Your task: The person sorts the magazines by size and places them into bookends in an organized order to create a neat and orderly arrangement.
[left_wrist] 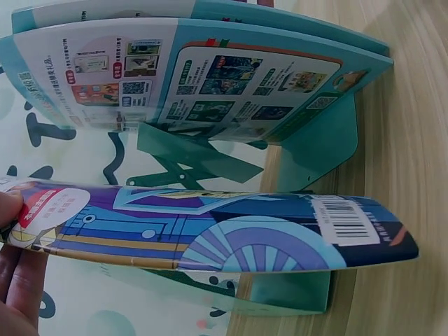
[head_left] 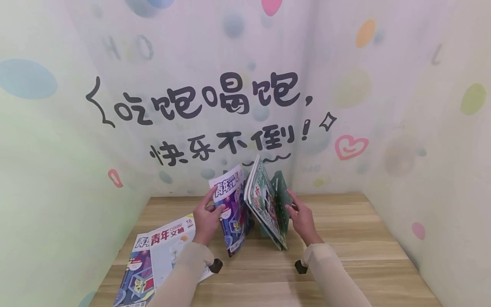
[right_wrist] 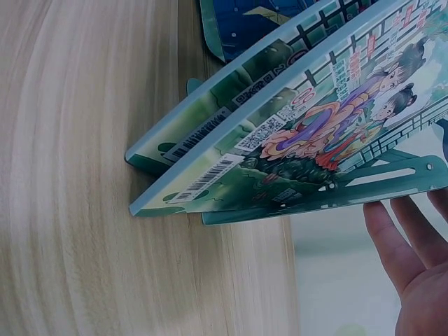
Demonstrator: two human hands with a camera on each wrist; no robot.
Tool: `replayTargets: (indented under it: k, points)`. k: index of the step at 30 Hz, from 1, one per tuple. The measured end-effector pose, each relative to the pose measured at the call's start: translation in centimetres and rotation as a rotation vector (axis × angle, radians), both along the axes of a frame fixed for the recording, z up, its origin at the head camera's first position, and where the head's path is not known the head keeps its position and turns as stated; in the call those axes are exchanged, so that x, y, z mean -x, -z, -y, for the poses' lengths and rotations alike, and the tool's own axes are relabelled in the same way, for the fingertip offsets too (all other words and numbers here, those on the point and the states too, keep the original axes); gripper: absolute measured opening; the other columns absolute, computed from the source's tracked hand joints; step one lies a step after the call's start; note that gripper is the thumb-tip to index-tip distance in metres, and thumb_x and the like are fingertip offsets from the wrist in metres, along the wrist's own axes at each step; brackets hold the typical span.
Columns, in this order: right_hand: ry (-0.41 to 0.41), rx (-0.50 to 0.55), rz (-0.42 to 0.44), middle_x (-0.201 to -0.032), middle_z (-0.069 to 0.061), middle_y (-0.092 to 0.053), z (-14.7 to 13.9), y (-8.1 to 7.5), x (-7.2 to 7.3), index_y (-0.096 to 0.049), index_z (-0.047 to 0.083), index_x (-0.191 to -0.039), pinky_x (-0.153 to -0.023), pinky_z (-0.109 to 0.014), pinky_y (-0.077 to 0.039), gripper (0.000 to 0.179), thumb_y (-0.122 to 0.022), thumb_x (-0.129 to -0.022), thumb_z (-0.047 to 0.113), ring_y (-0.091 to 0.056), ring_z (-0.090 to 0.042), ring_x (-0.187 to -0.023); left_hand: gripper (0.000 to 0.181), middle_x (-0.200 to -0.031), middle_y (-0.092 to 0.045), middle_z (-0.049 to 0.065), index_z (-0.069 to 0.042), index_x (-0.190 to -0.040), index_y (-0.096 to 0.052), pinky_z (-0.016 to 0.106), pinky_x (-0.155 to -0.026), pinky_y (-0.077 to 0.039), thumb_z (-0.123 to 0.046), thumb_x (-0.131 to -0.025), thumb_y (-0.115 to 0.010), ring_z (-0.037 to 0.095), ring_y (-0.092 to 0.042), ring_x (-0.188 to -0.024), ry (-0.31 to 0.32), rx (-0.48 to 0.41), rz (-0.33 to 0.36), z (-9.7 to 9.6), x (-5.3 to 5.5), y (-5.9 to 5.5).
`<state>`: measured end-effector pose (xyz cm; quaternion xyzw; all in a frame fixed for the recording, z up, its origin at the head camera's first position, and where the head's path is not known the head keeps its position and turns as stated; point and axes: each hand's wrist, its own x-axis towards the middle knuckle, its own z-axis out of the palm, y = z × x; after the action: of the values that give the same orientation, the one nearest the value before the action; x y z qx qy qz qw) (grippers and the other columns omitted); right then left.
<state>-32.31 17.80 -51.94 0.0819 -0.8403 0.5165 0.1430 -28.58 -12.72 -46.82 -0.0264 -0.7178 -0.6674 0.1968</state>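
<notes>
My left hand point(head_left: 206, 221) pinches the left edge of a purple and blue magazine point(head_left: 232, 213), which stands tilted. The left wrist view shows its printed lower part and barcode point(left_wrist: 344, 220). Behind it is a green folding bookend point(head_left: 283, 194) with crossed slats and end plates. Two green-covered magazines point(head_left: 265, 200) lean in this bookend, their lower corners near the tabletop. My right hand point(right_wrist: 427, 280) touches the outer side of the bookend's right plate with extended fingers point(right_wrist: 392, 245); its thumb is out of the right wrist view.
At the left of the wooden table point(head_left: 337, 273), a white magazine point(head_left: 168, 256) overlaps another purple magazine point(head_left: 134, 273). A printed wall point(head_left: 238, 51) with large lettering rises behind the table. Side walls stand close at left and right.
</notes>
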Motion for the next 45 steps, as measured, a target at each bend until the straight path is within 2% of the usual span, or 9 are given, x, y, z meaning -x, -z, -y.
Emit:
replayTargets:
  k: [4,10,18,22,27,30,40,45]
  points:
    - [-0.001,-0.007,-0.012,-0.143,-0.018,-0.048,0.0,0.0,0.0,-0.043,0.028,-0.148,-0.078,-0.046,-0.058,0.055,-0.058,-0.098,0.01,-0.058,-0.042,-0.114,0.065,-0.127,-0.059,0.016,-0.029,-0.136,-0.058,0.038,-0.069,-0.06,0.007,-0.084,-0.069,0.038,-0.068,-0.093,-0.022,-0.037,-0.011,-0.3,0.3,0.3]
    - [0.0,-0.021,-0.039,-0.144,-0.015,-0.048,-0.1,0.1,-0.1,-0.043,0.029,-0.147,-0.08,-0.05,-0.057,0.055,-0.059,-0.098,0.011,-0.06,-0.041,-0.112,0.067,-0.129,-0.059,0.019,-0.035,-0.136,-0.057,0.039,-0.068,-0.06,0.006,-0.084,-0.069,0.037,-0.069,-0.093,-0.07,-0.068,-0.007,-1.2,0.4,0.3]
    - [0.006,-0.019,-0.047,-0.143,-0.015,-0.048,-0.1,0.2,-0.1,-0.044,0.029,-0.147,-0.079,-0.049,-0.057,0.055,-0.059,-0.097,0.011,-0.06,-0.041,-0.112,0.067,-0.113,-0.066,0.025,-0.039,-0.135,-0.056,0.036,-0.064,-0.06,0.003,-0.084,-0.07,0.033,-0.071,-0.081,-0.152,-0.062,-0.028,-2.3,1.0,0.9]
    - [0.009,-0.02,-0.039,-0.143,-0.016,-0.048,-0.1,0.2,-0.1,-0.044,0.029,-0.147,-0.08,-0.05,-0.057,0.055,-0.059,-0.098,0.011,-0.06,-0.041,-0.112,0.067,-0.106,-0.069,0.022,-0.04,-0.135,-0.057,0.032,-0.061,-0.06,0.001,-0.084,-0.07,0.027,-0.071,-0.073,-0.227,-0.026,-0.052,-3.1,1.5,1.3]
    - [0.01,-0.027,-0.033,-0.144,-0.016,-0.048,-0.1,0.2,-0.1,-0.043,0.029,-0.148,-0.081,-0.051,-0.056,0.055,-0.058,-0.098,0.011,-0.059,-0.042,-0.112,0.065,-0.112,-0.068,0.02,-0.031,-0.136,-0.058,0.032,-0.06,-0.06,0.004,-0.083,-0.071,0.024,-0.069,-0.065,-0.312,0.046,-0.124,-4.0,1.8,1.5]
    - [0.012,-0.025,-0.03,-0.144,-0.016,-0.048,-0.1,0.1,-0.1,-0.043,0.029,-0.147,-0.082,-0.052,-0.056,0.055,-0.059,-0.098,0.011,-0.059,-0.042,-0.112,0.065,-0.113,-0.068,0.019,-0.029,-0.136,-0.058,0.031,-0.059,-0.06,0.005,-0.083,-0.071,0.022,-0.069,-0.063,-0.344,0.059,-0.134,-4.4,2.1,1.6]
    - [0.012,-0.023,-0.012,-0.145,-0.015,-0.047,-0.1,-0.1,-0.1,-0.043,0.03,-0.147,-0.083,-0.051,-0.055,0.055,-0.058,-0.098,0.011,-0.058,-0.041,-0.114,0.066,-0.114,-0.068,0.017,-0.028,-0.136,-0.059,0.027,-0.049,-0.056,0.007,-0.08,-0.071,0.02,-0.063,-0.052,-0.402,0.05,-0.127,-5.0,2.5,2.2]
    - [0.008,-0.019,-0.008,-0.145,-0.016,-0.047,-0.1,0.0,-0.1,-0.042,0.031,-0.148,-0.083,-0.052,-0.055,0.055,-0.057,-0.098,0.011,-0.058,-0.042,-0.114,0.066,-0.114,-0.068,0.017,-0.029,-0.136,-0.059,0.025,-0.049,-0.055,0.006,-0.081,-0.072,0.017,-0.062,-0.053,-0.418,0.042,-0.119,-5.4,2.6,2.5]
